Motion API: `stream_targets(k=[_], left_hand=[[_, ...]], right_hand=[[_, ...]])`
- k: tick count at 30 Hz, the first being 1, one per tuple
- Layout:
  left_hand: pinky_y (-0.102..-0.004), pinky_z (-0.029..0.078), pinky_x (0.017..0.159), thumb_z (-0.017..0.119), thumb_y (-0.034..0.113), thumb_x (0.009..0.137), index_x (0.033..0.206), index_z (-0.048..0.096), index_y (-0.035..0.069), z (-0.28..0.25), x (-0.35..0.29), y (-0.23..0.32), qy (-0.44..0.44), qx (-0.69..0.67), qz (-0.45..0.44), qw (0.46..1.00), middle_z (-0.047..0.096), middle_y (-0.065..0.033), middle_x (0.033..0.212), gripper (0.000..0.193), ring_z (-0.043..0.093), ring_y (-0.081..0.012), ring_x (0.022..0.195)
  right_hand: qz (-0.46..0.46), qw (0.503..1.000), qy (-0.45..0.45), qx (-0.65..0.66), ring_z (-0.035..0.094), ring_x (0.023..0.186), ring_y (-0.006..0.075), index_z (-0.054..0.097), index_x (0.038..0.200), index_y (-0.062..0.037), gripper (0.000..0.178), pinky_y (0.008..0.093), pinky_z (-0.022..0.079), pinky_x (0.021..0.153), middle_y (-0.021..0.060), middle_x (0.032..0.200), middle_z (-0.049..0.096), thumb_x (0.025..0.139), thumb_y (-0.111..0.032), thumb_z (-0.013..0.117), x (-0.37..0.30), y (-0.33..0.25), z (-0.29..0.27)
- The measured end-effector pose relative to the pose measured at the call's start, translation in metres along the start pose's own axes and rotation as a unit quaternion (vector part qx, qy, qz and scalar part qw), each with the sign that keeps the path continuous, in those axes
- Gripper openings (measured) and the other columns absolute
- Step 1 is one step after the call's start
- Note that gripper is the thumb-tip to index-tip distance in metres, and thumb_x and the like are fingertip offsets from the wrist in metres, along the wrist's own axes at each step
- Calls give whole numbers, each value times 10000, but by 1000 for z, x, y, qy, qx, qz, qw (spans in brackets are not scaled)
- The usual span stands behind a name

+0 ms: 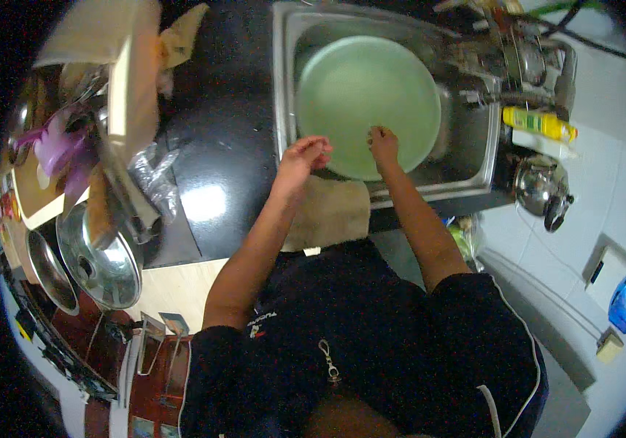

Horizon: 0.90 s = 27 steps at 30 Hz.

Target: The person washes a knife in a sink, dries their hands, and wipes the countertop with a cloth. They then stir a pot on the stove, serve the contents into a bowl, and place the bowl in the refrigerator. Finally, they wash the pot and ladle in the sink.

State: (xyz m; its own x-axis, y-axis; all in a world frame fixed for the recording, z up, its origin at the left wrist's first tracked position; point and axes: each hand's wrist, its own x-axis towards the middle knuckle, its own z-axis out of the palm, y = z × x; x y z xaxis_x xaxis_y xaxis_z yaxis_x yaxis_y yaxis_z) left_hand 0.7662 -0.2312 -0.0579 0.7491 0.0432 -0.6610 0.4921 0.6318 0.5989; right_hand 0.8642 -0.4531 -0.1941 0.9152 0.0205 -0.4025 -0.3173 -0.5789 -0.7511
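A large round pale-green basin [368, 95] sits in the steel sink [466, 124]. At its near-left rim is my left hand [307, 157], its fingers bent but apart, with nothing visible between them. My right hand [384, 146] hovers over the near part of the basin. Its fingers are curled in close together, and whether anything small is between them cannot be seen. Below my hands a brown cloth [331, 212] hangs over the counter's front edge, against my dark shirt.
Left of the sink runs a black countertop [214, 124] with a crumpled clear plastic bag [156, 171]. A glass lid [101, 255] and a steel bowl [52, 271] stand farther left. On the right are a yellow bottle [539, 124] and a steel kettle [539, 186].
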Motion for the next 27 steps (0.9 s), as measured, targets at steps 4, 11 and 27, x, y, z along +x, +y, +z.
stream_targets(k=[4,11,27], left_hand=[[-270,430,750,487,216,843,1003,547,29,22,13,-21,-3,-23,-27,999,563,-38,954,254,543,-155,848],[-370,375,849,474,439,829,1177,437,55,45,52,-64,129,32,-84,988,456,-89,1202,519,471,-263,1024],[-207,383,456,569,405,773,825,515,99,128,70,7,-20,-63,-30,997,526,-25,693,315,448,-91,519]], right_hand=[[122,974,22,188,517,626,108,550,901,-9,212,222,406,526,30,763,564,834,-202,497,-16,-47,-20],[240,756,45,607,556,728,204,560,880,-29,205,319,470,653,62,793,579,794,-215,549,-4,16,16],[158,560,-386,716,507,456,157,505,757,-118,205,273,429,414,8,615,565,834,-308,498,-14,-111,-31]])
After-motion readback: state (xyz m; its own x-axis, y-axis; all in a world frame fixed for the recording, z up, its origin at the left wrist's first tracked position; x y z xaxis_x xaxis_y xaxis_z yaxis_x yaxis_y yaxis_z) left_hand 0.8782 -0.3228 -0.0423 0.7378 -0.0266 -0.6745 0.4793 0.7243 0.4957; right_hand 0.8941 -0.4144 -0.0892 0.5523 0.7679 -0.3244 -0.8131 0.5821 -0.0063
